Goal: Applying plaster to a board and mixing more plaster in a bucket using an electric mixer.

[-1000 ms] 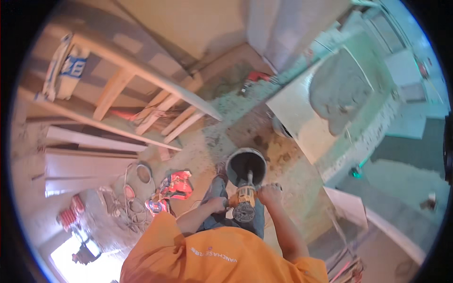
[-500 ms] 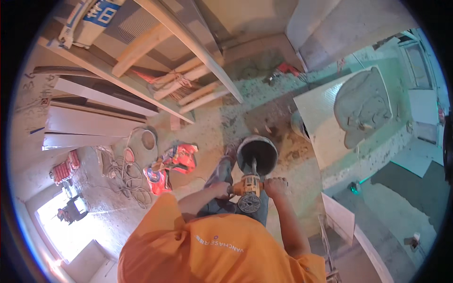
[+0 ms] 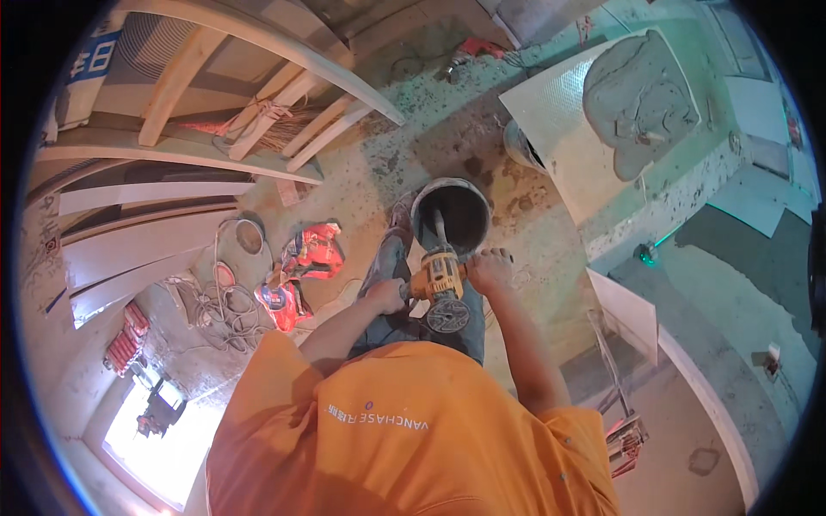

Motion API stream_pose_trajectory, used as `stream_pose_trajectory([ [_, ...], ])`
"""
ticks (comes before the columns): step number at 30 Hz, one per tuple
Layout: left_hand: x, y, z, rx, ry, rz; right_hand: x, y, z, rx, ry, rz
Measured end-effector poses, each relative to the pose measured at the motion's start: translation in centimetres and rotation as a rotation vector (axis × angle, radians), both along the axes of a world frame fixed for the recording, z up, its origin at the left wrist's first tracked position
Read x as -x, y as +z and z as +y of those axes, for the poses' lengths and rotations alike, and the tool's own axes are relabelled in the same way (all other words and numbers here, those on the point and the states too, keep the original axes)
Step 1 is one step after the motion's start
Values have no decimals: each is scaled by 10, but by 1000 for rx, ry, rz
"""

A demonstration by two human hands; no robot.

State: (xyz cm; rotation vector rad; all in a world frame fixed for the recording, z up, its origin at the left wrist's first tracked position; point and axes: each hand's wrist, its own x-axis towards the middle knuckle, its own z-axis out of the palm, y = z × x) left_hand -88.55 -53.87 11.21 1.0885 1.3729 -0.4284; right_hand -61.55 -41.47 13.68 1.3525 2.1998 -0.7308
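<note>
My left hand (image 3: pixel 387 294) and my right hand (image 3: pixel 490 270) are closed on the two side handles of a yellow-and-black power mixer (image 3: pixel 442 275). Its metal shaft (image 3: pixel 440 225) points away from me down into a dark bucket (image 3: pixel 473 215) crusted with grey, standing between my feet. What is at the bucket's bottom is too dark to tell. My legs, in dusty trousers (image 3: pixel 379 271), are either side of the mixer, below my orange shirt (image 3: pixel 404 456).
Wooden frame pieces (image 3: pixel 258 52) and boards (image 3: pixel 138 241) lie left. Red bags (image 3: pixel 314 249) and coiled cables (image 3: pixel 224 301) cover floor nearby. A sheet (image 3: pixel 551 163) bearing grey mortar (image 3: pixel 637 103) is right, beside another bucket (image 3: pixel 520 146), a green-glowing device (image 3: pixel 647 254) and a red tool (image 3: pixel 482 47).
The view has swung, and the bucket, mixer and both hands now sit higher in the picture. Both hands stay on the handles, and the shaft stays inside the bucket.
</note>
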Motion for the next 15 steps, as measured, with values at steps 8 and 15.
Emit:
stream_pose_trajectory([
  [8, -9, -10, 0, -50, 73, 27, 7, 1, 15, -82, -46, 50],
  [15, -6, -24, -2, -63, 116, -45, 4, 11, 14, -185, -66, 87],
])
